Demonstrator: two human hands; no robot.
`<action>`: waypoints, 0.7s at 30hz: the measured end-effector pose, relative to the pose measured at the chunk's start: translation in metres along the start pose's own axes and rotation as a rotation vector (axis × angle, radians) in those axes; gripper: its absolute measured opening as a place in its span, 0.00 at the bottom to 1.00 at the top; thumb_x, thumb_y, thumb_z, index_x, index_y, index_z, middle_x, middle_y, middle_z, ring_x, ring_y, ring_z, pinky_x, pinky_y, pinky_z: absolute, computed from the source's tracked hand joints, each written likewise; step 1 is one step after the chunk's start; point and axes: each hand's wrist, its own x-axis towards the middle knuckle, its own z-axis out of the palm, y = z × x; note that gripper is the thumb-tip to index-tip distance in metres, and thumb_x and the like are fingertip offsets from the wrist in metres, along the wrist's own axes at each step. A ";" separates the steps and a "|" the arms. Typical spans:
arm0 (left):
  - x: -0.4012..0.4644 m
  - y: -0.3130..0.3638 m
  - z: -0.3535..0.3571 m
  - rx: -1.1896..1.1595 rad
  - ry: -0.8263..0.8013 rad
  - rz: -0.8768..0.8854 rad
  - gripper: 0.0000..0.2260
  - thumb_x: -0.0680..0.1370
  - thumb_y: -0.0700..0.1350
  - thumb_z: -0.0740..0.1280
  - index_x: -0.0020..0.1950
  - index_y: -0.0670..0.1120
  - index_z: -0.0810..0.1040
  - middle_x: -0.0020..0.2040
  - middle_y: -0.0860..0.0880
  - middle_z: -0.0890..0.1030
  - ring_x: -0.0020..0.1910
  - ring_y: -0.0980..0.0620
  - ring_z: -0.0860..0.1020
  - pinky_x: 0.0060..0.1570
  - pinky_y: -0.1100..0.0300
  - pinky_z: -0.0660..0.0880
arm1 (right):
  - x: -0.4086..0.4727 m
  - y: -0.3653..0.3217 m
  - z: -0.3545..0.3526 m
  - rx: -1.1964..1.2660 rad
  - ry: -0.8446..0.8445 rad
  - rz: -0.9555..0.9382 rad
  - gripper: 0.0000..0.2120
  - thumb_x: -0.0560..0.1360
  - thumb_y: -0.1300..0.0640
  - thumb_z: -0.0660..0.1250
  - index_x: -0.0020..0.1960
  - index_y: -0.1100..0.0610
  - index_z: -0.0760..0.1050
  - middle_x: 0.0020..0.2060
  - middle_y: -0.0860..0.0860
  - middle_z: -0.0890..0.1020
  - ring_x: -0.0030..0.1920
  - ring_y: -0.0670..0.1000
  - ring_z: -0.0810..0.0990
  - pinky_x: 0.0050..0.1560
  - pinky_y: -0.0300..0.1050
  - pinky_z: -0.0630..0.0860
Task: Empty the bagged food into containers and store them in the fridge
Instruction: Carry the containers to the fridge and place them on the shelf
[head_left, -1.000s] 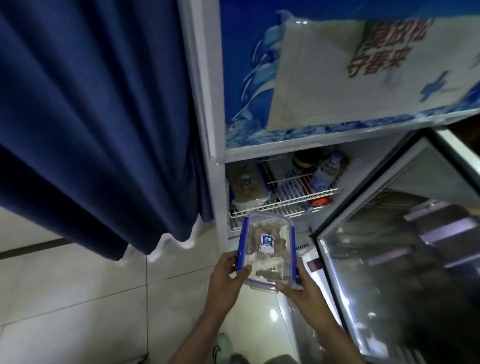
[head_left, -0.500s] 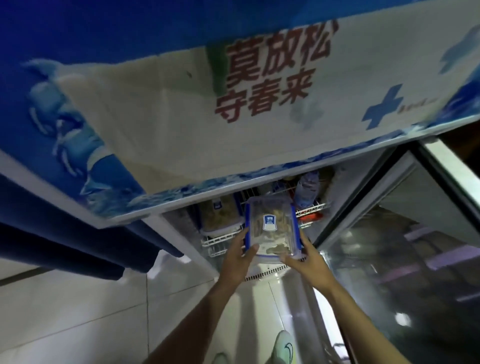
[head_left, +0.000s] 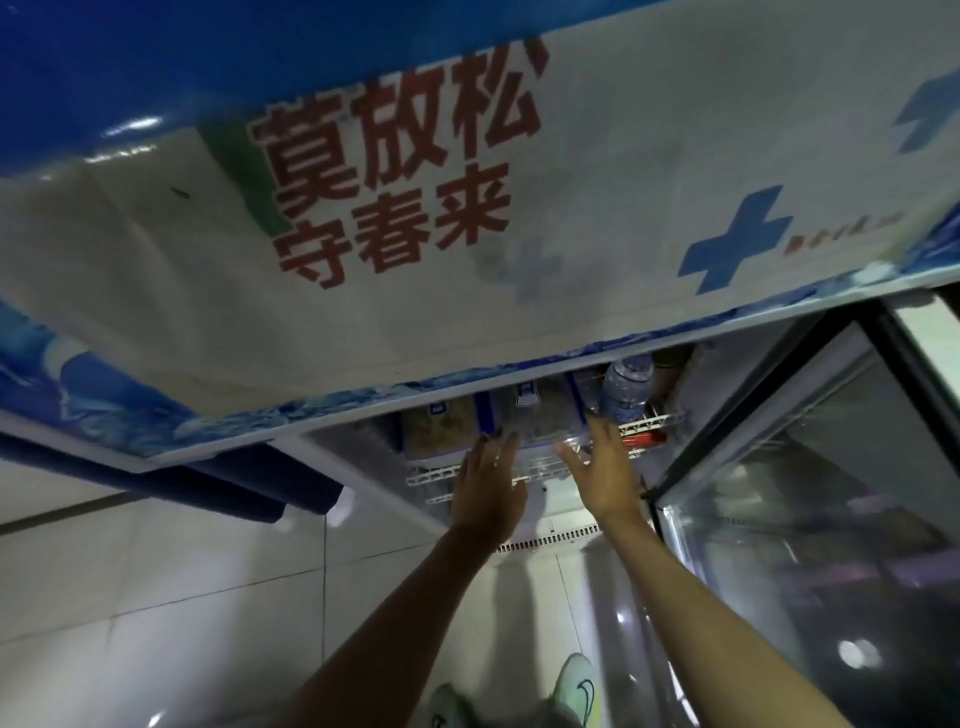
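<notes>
Item: clear container (head_left: 540, 418) with blue clips, lying on the fridge's wire shelf (head_left: 524, 470) near its front edge, beside a second container (head_left: 441, 428). Rigid and slick by my judgement; best held by its long sides. My left hand (head_left: 488, 486) and right hand (head_left: 602, 475) are spread, fingers straight, the left's tips at the box, holding nothing.

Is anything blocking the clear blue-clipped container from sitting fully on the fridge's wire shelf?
Nothing visible does. The clear blue-clipped container lies on the white wire shelf, between a second food container and a plastic water bottle. Left hand and right hand are open at its near edge.
</notes>
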 end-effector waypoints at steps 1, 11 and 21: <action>0.000 -0.002 0.002 0.042 -0.025 0.009 0.30 0.79 0.41 0.69 0.81 0.46 0.64 0.80 0.43 0.65 0.80 0.41 0.63 0.76 0.44 0.68 | -0.004 -0.003 0.001 -0.140 0.056 -0.072 0.29 0.79 0.43 0.68 0.74 0.56 0.70 0.73 0.57 0.72 0.70 0.59 0.73 0.68 0.57 0.75; -0.015 -0.019 0.006 0.167 -0.088 0.092 0.41 0.78 0.33 0.59 0.85 0.53 0.43 0.85 0.49 0.46 0.84 0.46 0.43 0.82 0.42 0.48 | -0.070 0.041 0.012 -0.659 -0.155 -0.317 0.47 0.78 0.57 0.65 0.83 0.56 0.34 0.82 0.52 0.35 0.81 0.52 0.32 0.82 0.61 0.49; 0.014 -0.009 -0.002 0.272 -0.240 -0.064 0.37 0.82 0.42 0.61 0.85 0.53 0.42 0.85 0.51 0.40 0.84 0.46 0.41 0.82 0.41 0.43 | -0.026 0.017 -0.001 -0.657 -0.221 -0.271 0.42 0.81 0.54 0.61 0.83 0.56 0.36 0.81 0.51 0.37 0.82 0.55 0.35 0.82 0.62 0.46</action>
